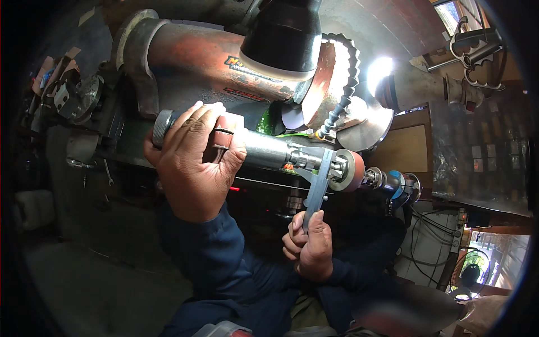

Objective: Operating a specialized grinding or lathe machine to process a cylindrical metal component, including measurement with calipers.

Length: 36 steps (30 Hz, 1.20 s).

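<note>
My left hand (193,160) wraps over a silver metal cylinder (261,149) with a knurled end knob (163,128). By its thumb and forefinger is a reddish-brown piece with a dark band, which I cannot make out. In my right hand (311,244) is a vernier caliper (318,188), its beam tilted upward from the fingers. The caliper's jaws lie at a narrow stepped metal shaft (303,159) extending from the cylinder; whether both touch it I cannot tell. Just right of the jaws sits a reddish-brown wheel (351,171).
Behind my hands lies a worn orange-red machine housing (191,56). Above it hangs a black lamp (283,33). A segmented coolant hose (349,84) curves down beside a round metal guard (368,123). Rightward are a metal fitting with a blue ring (397,184) and a fan (470,272).
</note>
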Available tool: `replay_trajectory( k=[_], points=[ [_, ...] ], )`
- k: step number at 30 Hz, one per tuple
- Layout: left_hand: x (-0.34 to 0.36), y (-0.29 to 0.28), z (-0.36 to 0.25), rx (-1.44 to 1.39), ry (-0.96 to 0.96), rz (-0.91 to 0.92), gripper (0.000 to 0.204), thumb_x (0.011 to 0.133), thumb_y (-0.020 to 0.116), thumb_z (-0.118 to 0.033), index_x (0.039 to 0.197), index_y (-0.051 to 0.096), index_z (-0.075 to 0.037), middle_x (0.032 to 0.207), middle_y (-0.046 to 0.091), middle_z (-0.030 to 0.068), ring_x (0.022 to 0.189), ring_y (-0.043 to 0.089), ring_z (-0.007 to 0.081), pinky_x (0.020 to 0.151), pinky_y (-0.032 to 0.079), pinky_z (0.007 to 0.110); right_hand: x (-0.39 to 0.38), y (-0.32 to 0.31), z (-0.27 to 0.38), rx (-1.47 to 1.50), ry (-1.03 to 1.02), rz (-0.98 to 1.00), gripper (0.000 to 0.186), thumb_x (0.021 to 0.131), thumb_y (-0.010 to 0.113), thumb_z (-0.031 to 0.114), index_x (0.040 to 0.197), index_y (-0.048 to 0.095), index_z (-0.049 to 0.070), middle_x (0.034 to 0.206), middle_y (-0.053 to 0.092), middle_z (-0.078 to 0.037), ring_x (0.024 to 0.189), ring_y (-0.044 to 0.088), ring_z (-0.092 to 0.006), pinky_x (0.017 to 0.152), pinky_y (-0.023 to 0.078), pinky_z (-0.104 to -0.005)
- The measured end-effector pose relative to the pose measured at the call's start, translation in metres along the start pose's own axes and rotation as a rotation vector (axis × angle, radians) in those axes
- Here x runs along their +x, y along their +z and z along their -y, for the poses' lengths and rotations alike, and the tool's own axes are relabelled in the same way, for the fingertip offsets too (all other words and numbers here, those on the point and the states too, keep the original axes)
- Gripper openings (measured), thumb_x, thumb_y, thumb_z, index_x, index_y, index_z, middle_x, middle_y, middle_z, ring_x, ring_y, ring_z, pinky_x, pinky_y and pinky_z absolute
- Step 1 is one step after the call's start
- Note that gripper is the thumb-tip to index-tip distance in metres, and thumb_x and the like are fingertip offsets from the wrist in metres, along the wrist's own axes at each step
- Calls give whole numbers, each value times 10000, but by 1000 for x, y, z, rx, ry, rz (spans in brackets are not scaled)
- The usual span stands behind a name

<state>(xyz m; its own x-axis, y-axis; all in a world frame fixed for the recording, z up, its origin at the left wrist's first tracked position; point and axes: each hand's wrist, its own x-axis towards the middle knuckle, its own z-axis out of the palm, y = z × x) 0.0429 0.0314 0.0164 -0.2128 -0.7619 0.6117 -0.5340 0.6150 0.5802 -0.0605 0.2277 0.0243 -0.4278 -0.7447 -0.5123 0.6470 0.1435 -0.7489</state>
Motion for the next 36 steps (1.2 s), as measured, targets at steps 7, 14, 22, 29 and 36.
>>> replay_trajectory(
  k=[7, 14, 22, 29, 36],
  points=[
    [-1, 4, 0, -18, -12, -24, 392, 690, 740, -323, 998, 672, -90, 998, 689, 38, 1016, 630, 193, 977, 278, 439, 0, -1, 1, -6, 3, -1, 461, 993, 328, 470, 852, 470, 54, 551, 255, 53, 423, 222, -45, 394, 210, -231],
    [0, 5, 1, -25, -14, -19, 377, 699, 734, -327, 991, 678, -96, 994, 691, 35, 1014, 630, 188, 974, 280, 442, 1, 0, 3, -13, 2, -3, 467, 992, 323, 475, 848, 468, 55, 563, 265, 50, 428, 223, -44, 396, 214, -230],
    [0, 3, 1, -39, -19, -19, 388, 695, 738, -330, 996, 679, -92, 994, 691, 42, 1015, 629, 191, 979, 276, 443, 0, -2, 3, -6, 17, 3, 472, 991, 315, 483, 851, 464, 57, 570, 269, 50, 429, 223, -42, 394, 210, -227],
    [-1, 4, 1, -54, -32, -26, 374, 694, 742, -310, 991, 679, -93, 1001, 692, 34, 1007, 632, 189, 975, 282, 440, -1, 1, 5, 6, 27, -1, 466, 992, 315, 482, 850, 459, 61, 573, 279, 50, 426, 222, -38, 392, 205, -223],
    [1, 3, 1, -58, -16, 0, 411, 718, 740, -339, 1007, 679, -53, 1015, 684, 118, 970, 640, 257, 938, 390, 376, -1, 0, 6, -2, 24, -6, 466, 988, 322, 488, 850, 459, 65, 572, 283, 51, 429, 223, -38, 393, 203, -221]
  ],
)
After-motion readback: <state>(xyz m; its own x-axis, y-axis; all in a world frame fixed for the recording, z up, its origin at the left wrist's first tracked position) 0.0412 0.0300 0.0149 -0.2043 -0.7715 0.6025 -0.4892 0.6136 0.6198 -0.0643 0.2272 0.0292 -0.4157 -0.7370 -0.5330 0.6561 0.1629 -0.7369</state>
